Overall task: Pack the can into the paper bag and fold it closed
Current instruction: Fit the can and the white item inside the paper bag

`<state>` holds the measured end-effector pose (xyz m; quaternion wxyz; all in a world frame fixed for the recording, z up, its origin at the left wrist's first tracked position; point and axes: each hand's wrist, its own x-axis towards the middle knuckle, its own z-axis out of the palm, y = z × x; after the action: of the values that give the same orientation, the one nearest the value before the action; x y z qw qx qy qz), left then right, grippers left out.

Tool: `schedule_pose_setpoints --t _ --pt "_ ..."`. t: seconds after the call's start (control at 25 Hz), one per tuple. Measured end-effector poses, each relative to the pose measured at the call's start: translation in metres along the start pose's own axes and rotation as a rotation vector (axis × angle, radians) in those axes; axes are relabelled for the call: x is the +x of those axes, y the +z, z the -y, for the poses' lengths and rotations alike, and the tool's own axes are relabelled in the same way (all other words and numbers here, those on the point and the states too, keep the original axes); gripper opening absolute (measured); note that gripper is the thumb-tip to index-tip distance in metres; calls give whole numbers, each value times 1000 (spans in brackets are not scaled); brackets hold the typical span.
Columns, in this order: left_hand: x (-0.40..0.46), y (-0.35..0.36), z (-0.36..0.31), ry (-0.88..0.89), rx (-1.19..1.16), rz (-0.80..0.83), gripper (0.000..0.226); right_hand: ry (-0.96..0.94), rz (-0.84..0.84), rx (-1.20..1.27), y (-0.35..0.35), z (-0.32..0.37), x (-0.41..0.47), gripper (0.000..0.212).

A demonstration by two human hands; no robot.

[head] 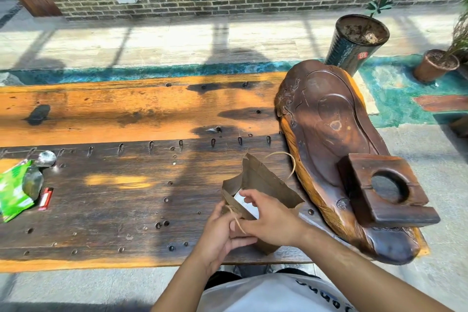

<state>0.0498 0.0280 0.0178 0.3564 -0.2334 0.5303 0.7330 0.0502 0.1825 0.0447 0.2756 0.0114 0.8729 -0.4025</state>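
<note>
A brown paper bag [263, 180] with twine handles stands open near the front edge of the wooden table [114, 205]. Something white [243, 201], probably the can, shows inside its mouth, mostly hidden by the bag walls and my fingers. My left hand [222, 235] grips the bag's near side around the front twine handle. My right hand [271, 218] rests on the bag's near rim with its fingers curled over the opening. The far twine handle [288, 162] arcs up behind the bag.
A large carved wooden slab [329, 139] with a block holding a round hole [387, 190] lies right beside the bag. At the table's left end lie a green packet [12, 190], a red lighter [46, 199] and a silvery lid [46, 158]. Potted plants [357, 40] stand beyond.
</note>
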Motion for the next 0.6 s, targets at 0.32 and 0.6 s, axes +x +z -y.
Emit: schedule_pose_setpoints --t 0.32,0.6 --pt "0 -15 -37 -90 355 -59 59 -9 188 -326 8 7 6 44" --pt "8 -15 -20 18 539 -95 108 -17 323 -365 -6 -6 7 39"
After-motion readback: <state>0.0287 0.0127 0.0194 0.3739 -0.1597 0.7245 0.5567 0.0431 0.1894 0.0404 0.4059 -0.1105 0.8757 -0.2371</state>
